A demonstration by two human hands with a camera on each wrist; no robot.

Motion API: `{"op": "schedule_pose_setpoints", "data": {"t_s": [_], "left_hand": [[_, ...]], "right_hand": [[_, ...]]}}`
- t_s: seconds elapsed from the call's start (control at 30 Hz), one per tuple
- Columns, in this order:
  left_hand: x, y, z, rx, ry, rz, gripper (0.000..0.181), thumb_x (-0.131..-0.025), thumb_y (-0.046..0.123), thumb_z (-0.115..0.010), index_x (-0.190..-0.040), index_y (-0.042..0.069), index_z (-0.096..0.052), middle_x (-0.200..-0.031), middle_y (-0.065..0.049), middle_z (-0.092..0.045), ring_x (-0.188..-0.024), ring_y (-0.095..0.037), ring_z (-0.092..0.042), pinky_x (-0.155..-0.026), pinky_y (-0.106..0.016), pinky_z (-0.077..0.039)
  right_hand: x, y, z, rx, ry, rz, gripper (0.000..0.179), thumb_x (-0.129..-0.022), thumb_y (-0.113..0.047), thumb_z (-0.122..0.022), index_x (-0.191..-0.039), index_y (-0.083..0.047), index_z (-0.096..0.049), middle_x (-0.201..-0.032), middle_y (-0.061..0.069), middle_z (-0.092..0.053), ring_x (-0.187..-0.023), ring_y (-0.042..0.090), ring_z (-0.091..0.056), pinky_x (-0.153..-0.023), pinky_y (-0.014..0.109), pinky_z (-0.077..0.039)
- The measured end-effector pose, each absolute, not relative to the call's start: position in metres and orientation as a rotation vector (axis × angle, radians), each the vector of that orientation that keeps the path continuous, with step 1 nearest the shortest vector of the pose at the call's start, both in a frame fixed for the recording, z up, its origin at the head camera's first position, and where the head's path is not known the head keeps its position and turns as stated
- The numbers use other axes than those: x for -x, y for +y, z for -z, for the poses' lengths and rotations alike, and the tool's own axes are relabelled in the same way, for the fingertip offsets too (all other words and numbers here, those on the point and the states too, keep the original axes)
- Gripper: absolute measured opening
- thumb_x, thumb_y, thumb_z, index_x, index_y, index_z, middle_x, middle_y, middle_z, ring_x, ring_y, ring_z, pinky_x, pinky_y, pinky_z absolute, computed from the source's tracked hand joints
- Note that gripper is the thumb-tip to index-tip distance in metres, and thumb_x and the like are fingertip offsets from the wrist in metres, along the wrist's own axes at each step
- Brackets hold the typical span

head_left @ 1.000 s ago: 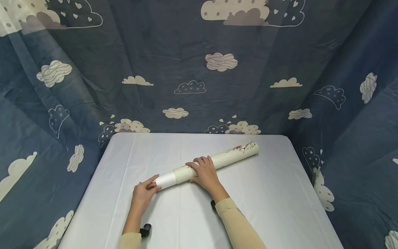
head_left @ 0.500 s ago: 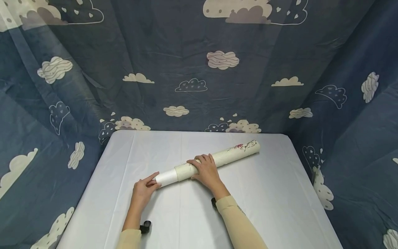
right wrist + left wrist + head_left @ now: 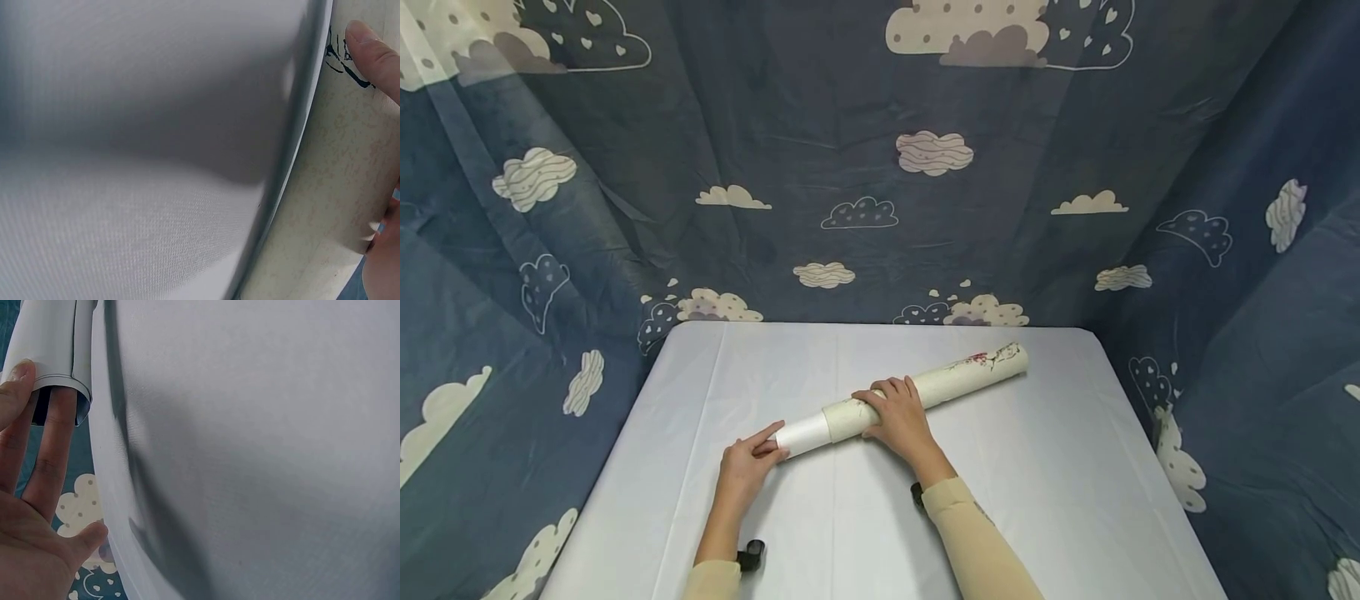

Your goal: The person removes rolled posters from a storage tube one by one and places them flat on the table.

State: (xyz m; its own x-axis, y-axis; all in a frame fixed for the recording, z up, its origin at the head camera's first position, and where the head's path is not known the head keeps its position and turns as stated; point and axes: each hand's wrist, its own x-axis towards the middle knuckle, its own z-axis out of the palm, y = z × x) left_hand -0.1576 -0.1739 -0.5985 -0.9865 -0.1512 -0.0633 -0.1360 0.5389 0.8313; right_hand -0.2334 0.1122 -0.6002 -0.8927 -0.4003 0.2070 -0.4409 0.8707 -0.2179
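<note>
A long cream tube (image 3: pixel 958 380) with a painted branch and red blossoms lies slantwise over the white table. From its lower left end sticks a white inner roll (image 3: pixel 803 435), whose hollow end shows in the left wrist view. My left hand (image 3: pixel 747 468) pinches the rim of this white roll (image 3: pixel 53 344), some fingers inside the opening and others outside. Further up, my right hand (image 3: pixel 898 419) grips the cream tube from above, thumb on the near side. In the right wrist view that thumb rests on the tube (image 3: pixel 331 162) beside a dark painted mark.
A white cloth covers the table (image 3: pixel 1037 475). Dark blue curtains (image 3: pixel 865 100) with cloud prints hang behind it and at both sides. Each wrist wears a small black camera, one plainly seen near the left sleeve (image 3: pixel 713 578).
The cream tube and my right hand have shifted slightly to the right, so a little more of the white roll shows. My left hand stays at the roll's end.
</note>
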Motion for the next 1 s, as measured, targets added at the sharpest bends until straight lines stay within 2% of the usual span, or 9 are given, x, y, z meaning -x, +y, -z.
{"op": "schedule_pose_setpoints", "data": {"t_s": [1.0], "left_hand": [[0.1550, -0.1768, 0.5994, -0.261, -2.716, 1.471, 0.052, -0.087, 0.013, -0.086, -0.137, 0.016, -0.073, -0.101, -0.011, -0.083, -0.097, -0.028, -0.080, -0.132, -0.058, -0.020]], "right_hand": [[0.2344, 0.1211, 0.5930, -0.626, -2.911, -0.443, 0.072, -0.072, -0.034, -0.098, -0.138, -0.032, -0.069, -0.136, 0.003, -0.067, -0.137, 0.033, -0.054, -0.128, 0.062, -0.026]]}}
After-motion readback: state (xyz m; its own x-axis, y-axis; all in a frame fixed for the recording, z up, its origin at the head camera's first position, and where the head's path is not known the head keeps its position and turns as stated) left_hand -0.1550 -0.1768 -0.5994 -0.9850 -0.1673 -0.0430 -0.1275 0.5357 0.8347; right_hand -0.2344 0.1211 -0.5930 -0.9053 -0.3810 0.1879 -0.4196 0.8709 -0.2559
